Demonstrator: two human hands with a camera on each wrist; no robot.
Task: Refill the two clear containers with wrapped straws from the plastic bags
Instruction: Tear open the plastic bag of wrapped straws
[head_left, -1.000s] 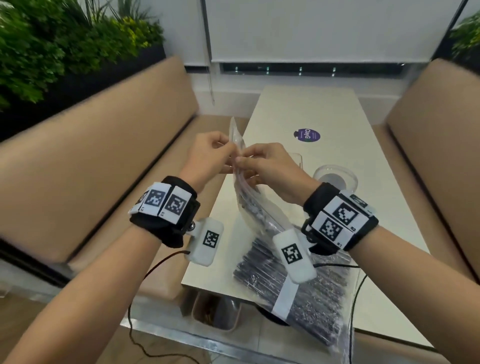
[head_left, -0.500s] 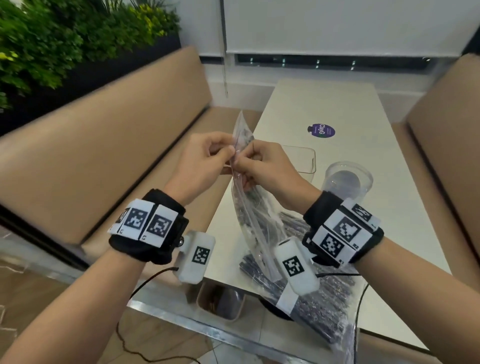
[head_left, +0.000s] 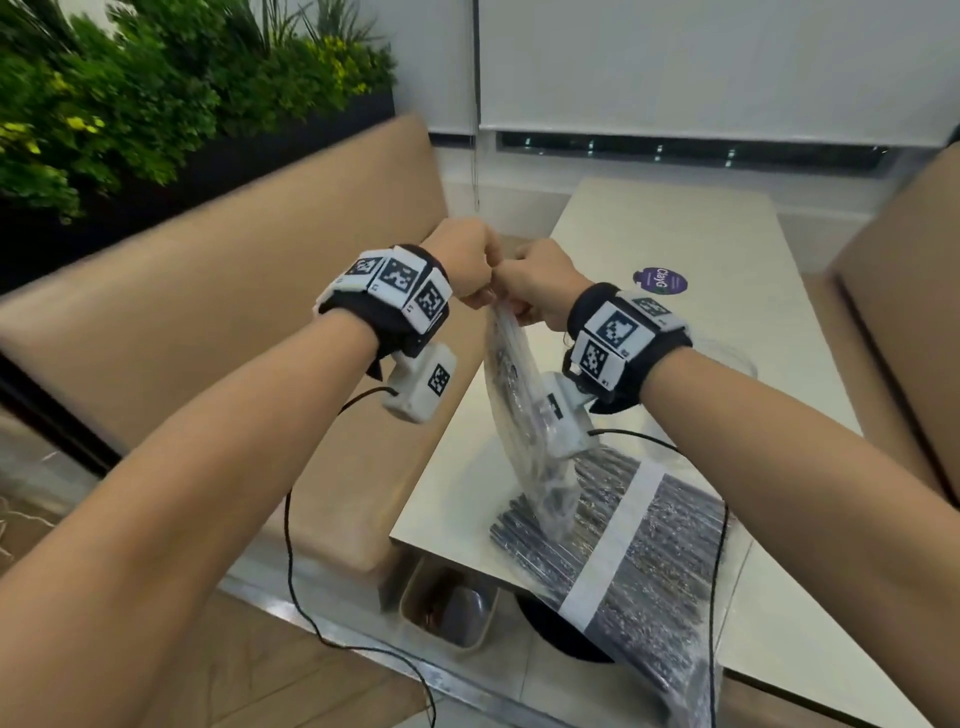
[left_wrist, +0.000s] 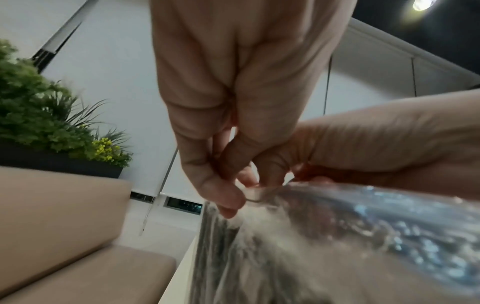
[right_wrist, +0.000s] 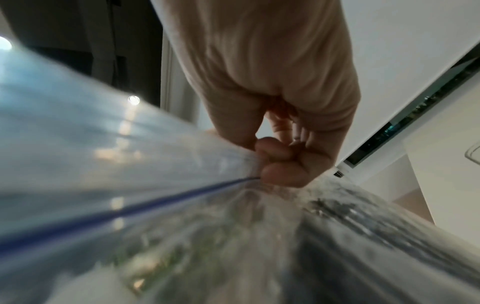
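Head view: both hands' fingers pinch a straw bag (head_left: 524, 415) over a white table (head_left: 675, 234) between tan benches (head_left: 208, 312).

Clear bag (head_left: 524, 415), blue zip stripe (right_wrist: 155, 202)

Tan booth benches (head_left: 218, 312) flank white table (head_left: 675, 244); plants (head_left: 130, 93) left, blind (head_left: 701, 62) behind.

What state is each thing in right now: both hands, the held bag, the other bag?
Left hand: pinching held bag's top edge.
Right hand: pinching the same edge.
Held bag: lifted, hanging, bottom on second bag.
Second bag: flat on table, overhanging near edge.
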